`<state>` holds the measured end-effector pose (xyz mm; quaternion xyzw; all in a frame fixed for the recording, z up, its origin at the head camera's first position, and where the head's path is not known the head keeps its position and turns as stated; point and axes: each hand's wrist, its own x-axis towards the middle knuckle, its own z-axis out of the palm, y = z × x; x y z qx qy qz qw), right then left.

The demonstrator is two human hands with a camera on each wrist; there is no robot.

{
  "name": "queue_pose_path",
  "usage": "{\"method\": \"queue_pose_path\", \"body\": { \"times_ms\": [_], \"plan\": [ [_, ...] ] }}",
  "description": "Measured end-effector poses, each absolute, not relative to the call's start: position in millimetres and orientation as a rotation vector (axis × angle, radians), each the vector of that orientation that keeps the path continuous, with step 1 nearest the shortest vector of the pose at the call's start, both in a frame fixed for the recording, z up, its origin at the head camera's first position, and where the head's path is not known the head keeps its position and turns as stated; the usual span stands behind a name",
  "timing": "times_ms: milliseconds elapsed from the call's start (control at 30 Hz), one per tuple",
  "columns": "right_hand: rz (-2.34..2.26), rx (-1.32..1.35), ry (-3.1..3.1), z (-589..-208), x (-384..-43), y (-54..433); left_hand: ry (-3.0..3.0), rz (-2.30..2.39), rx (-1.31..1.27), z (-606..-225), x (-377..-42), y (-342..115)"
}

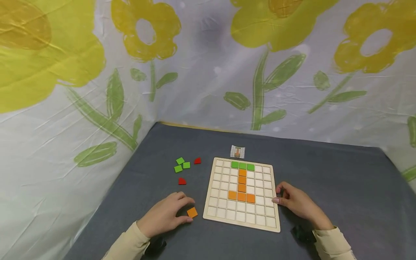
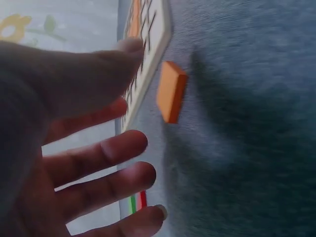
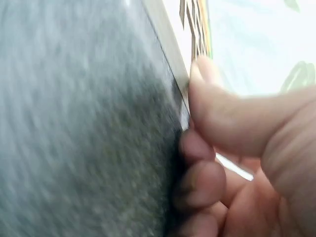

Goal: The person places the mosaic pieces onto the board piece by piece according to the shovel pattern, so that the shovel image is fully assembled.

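A square wooden grid board (image 1: pixel 218 216) lies on the dark cloth. Green tiles (image 1: pixel 242 165) form a short row near its far edge, with orange tiles (image 1: pixel 242 188) in a column below and a short row at the foot. My right hand (image 1: pixel 297 203) grips the board's right edge, thumb on top and fingers curled at the side. Beside the board's near left corner lies a loose orange tile (image 1: pixel 192 212). My left hand (image 1: pixel 165 213) hovers around that tile, thumb and fingers spread; in the left wrist view a gap separates them from the tile (image 2: pixel 171 93).
Several loose green tiles (image 1: pixel 178 168) lie left of the board, with one red piece (image 1: pixel 197 161) beside them and another red piece (image 1: pixel 182 181) nearer. Behind the board is a small printed pattern card (image 1: pixel 237 152). Flower-printed fabric (image 1: pixel 201 108) hangs behind the table.
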<state>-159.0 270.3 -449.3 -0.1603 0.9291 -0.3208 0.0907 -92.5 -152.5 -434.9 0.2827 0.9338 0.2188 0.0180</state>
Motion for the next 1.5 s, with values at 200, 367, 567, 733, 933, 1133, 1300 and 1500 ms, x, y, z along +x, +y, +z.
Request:
{"method": "queue_pose_path", "body": {
  "times_ms": [200, 367, 567, 733, 933, 1133, 1300, 1500],
  "plan": [
    [-0.969, -0.387, 2.801, -450, -158, 268, 2.923, 0.636, 0.840, -441, -86, -152],
    [-0.957, -0.377, 2.812, -451, -160, 268, 2.973, 0.639, 0.857, -444, -86, -146],
    [-0.947, -0.405, 2.790, -451, -161, 270, 2.986, 0.647, 0.913, -445, -87, -143],
    [-0.924, -0.405, 2.785, -452, -163, 272, 2.942, 0.668, 0.929, -444, -91, -143],
    [-0.914, -0.403, 2.786, -452, -165, 274, 2.901, 0.634, 0.864, -440, -98, -142],
    [-0.910, -0.420, 2.795, -454, -165, 275, 2.944, 0.601, 0.933, -430, -104, -137],
    [-0.925, -0.418, 2.776, -455, -166, 276, 2.969, 0.569, 1.017, -422, -111, -129],
    [-0.937, -0.420, 2.760, -453, -165, 276, 2.959, 0.577, 1.148, -415, -118, -112]
  ]
}}
